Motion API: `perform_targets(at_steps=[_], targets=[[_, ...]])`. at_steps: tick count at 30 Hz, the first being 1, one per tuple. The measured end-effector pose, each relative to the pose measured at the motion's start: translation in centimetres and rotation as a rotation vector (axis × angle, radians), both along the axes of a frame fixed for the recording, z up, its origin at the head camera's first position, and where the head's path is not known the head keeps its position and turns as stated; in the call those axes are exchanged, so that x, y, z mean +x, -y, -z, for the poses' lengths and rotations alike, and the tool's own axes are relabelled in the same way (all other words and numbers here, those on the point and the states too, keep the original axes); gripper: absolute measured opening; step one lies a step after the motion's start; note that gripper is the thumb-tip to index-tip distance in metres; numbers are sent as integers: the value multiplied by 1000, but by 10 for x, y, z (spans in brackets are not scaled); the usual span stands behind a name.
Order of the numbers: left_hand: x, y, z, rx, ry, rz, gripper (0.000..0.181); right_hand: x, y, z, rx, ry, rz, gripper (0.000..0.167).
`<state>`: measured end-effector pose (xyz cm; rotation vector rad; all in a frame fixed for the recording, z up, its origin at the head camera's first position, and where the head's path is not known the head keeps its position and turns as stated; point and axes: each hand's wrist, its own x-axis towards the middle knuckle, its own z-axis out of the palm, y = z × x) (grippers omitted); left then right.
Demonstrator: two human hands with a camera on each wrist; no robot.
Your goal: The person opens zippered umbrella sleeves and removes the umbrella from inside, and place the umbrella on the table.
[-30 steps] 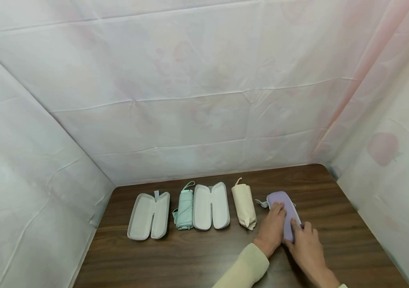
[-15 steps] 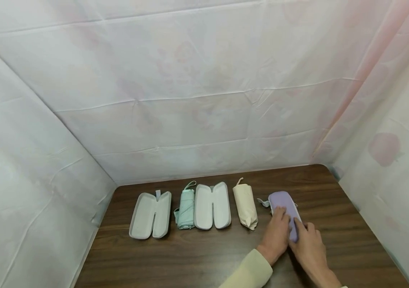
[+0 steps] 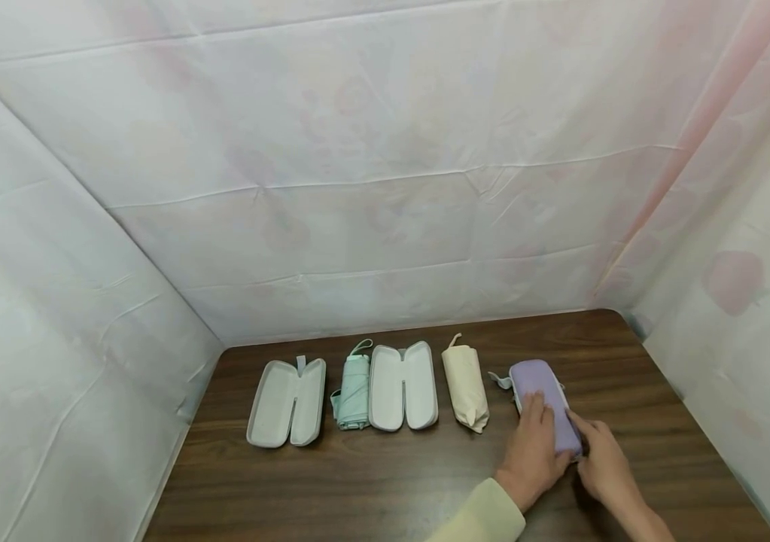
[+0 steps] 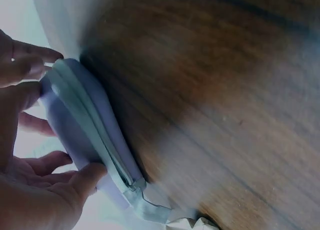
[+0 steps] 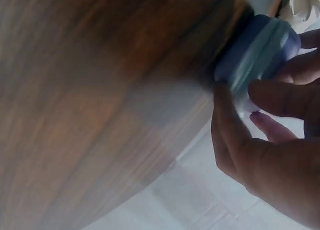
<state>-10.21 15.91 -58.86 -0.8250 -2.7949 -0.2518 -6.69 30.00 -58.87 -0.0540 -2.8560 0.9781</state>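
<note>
A purple zip case [image 3: 531, 374] lies shut at the right of the table, a pale strap [image 3: 500, 381] at its far left corner. My left hand [image 3: 532, 444] lies across its top, fingers spread, thumb towards the near end. From the left wrist it is seen holding the case [image 4: 70, 125] beside the pale zipper band [image 4: 90, 120]. My right hand [image 3: 604, 461] is at the near right corner. In the right wrist view, its thumb and finger pinch the case [image 5: 242, 54] at the zipper band [image 5: 257, 52]; a zipper pull cannot be made out.
Left of the purple case lie a cream folded umbrella [image 3: 465, 388], an open white-lined case [image 3: 387, 390], a mint folded umbrella [image 3: 355, 393] and another open case [image 3: 273, 406]. Pale curtains [image 3: 357, 248] stand around the dark wooden table [image 3: 330, 489].
My right hand has moved from the case's near end to its right corner. My left hand keeps to the top. The case has shifted slightly right; the view has also drifted a little.
</note>
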Motion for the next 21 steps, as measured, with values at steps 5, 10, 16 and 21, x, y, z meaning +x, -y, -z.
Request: perform_targets(at_steps=[5, 10, 16, 21], targets=[[5, -5, 5, -15, -15, -25, 90, 0, -6, 3, -4, 23, 8, 68], [6, -10, 9, 7, -57, -46, 93, -3, -11, 3, -42, 114, 31, 60], [8, -12, 11, 6, -96, -60, 88, -6, -15, 3, -84, 166, 43, 51], [6, -10, 11, -27, -101, -36, 87, -8, -18, 4, -106, 173, 69, 49]])
